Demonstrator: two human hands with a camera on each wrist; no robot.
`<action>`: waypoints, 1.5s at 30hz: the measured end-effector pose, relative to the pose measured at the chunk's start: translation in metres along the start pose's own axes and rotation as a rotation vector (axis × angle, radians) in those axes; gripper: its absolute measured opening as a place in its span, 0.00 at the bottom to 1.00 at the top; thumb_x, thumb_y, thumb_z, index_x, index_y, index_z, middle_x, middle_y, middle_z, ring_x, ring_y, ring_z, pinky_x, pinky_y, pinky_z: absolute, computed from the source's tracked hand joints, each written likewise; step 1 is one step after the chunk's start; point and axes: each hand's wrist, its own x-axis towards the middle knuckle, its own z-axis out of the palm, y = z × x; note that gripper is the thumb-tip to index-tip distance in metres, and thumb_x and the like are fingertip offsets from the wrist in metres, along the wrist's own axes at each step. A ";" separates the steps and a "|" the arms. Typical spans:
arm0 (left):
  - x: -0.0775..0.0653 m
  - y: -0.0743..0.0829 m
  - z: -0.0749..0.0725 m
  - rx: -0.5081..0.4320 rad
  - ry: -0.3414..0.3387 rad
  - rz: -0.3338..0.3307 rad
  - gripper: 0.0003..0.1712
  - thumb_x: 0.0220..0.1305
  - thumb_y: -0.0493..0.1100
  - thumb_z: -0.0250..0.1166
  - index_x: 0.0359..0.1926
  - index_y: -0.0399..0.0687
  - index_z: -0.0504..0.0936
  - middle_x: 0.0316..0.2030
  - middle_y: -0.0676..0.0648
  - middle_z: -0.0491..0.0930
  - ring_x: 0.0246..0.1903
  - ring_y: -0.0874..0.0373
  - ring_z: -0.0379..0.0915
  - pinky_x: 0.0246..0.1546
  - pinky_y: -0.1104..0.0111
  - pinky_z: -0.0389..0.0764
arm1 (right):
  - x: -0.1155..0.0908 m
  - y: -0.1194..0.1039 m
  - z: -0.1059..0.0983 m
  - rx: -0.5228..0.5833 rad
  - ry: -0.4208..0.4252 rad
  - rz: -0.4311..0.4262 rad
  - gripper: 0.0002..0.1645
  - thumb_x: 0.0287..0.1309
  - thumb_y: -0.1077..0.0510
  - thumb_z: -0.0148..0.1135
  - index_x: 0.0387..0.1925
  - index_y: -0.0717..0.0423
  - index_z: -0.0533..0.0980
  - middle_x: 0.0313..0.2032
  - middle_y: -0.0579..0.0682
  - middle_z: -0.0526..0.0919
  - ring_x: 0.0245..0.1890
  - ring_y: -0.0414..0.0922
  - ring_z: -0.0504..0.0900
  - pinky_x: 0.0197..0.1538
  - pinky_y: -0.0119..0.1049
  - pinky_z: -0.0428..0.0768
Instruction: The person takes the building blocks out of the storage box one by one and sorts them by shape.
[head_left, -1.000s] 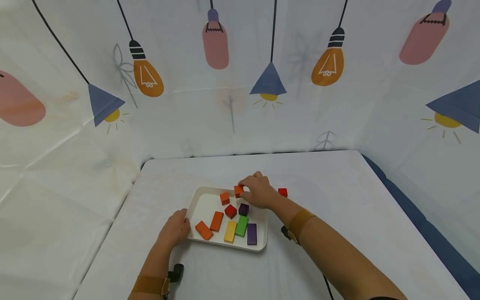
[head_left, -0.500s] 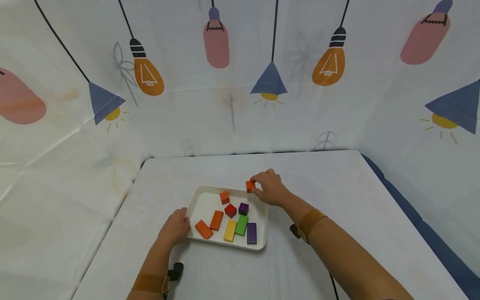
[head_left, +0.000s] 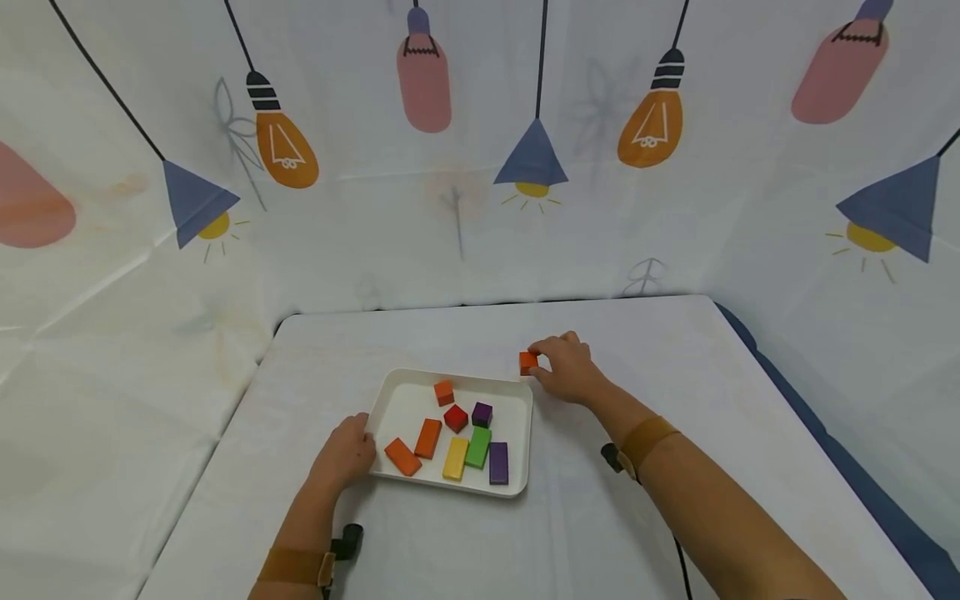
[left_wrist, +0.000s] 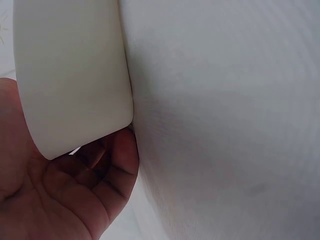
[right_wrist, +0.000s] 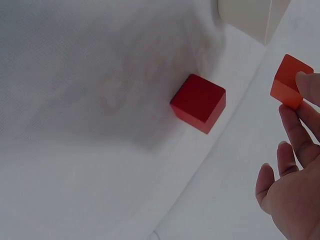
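White cloth-covered table (head_left: pixel 637 342) — right hand (head_left: pixel 567 368) pinches a smooth orange cube (head_left: pixel 528 363) just off the far right corner of the white rectangular tray (head_left: pixel 401 408), smooth red cube (right_wrist: pixel 198 103) near that hand, while left hand (head_left: pixel 347 451) grips the tray's opposite short end.

My left grip (head_left: pixel 347 450) and right grip (head_left: pixel 568 367) are bare. I wear a wide brown left strap (head_left: pixel 292 567) and a matching right strap (head_left: pixel 647 442), each with a stubby black camera (head_left: pixel 348 542) jutting inward; a thin black cable (head_left: pixel 682 567) hangs below my right arm (head_left: pixel 727 517).
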 end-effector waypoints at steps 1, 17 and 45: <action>0.000 0.000 0.000 -0.001 0.004 0.004 0.26 0.80 0.34 0.50 0.71 0.21 0.67 0.61 0.26 0.76 0.54 0.38 0.75 0.62 0.39 0.76 | -0.001 0.003 -0.001 0.001 0.003 0.010 0.26 0.73 0.54 0.68 0.66 0.61 0.80 0.63 0.57 0.83 0.62 0.60 0.70 0.64 0.61 0.69; 0.001 0.004 -0.004 -0.033 0.036 0.021 0.29 0.79 0.32 0.49 0.76 0.25 0.61 0.70 0.24 0.68 0.69 0.31 0.67 0.70 0.37 0.66 | -0.016 0.045 -0.018 0.016 0.051 0.100 0.26 0.72 0.55 0.68 0.66 0.63 0.79 0.62 0.61 0.83 0.62 0.63 0.69 0.62 0.65 0.68; 0.001 0.005 0.000 -0.035 0.022 0.027 0.29 0.79 0.32 0.50 0.76 0.25 0.61 0.70 0.25 0.69 0.68 0.32 0.69 0.69 0.37 0.67 | -0.040 0.087 0.007 0.018 -0.017 0.219 0.23 0.71 0.58 0.69 0.64 0.62 0.80 0.61 0.63 0.82 0.61 0.64 0.68 0.59 0.63 0.69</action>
